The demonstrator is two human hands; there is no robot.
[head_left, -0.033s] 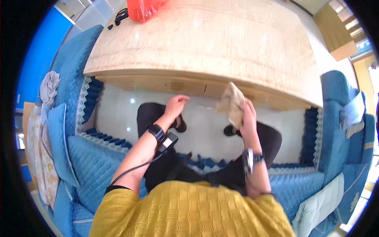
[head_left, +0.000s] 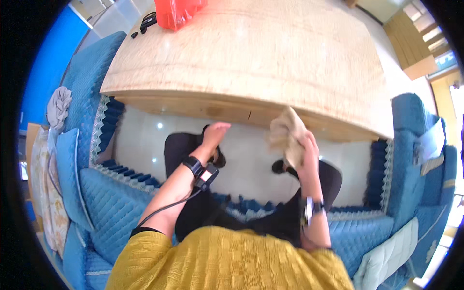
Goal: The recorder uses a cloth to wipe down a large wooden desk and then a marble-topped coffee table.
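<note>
A crumpled beige cloth (head_left: 285,130) is gripped in my right hand (head_left: 306,155), just below the near edge of the light wooden table (head_left: 246,48). My left hand (head_left: 214,135) hovers over my dark-trousered left leg, holding nothing, its fingers apart from the table and loosely extended. I wear a black band with a small device on each wrist, and a cable runs along my left forearm.
Blue quilted sofas (head_left: 116,203) surround me on the left, near side and right, with pillows and fabrics on them. A red plastic bag (head_left: 176,12) and small black items (head_left: 147,21) sit at the table's far left. A wooden piece of furniture (head_left: 401,38) stands back right.
My right hand and the beige cloth appear slightly lower in the picture. My left hand is also a little lower, its fingers slightly straighter. The surroundings have shifted slightly with the view.
</note>
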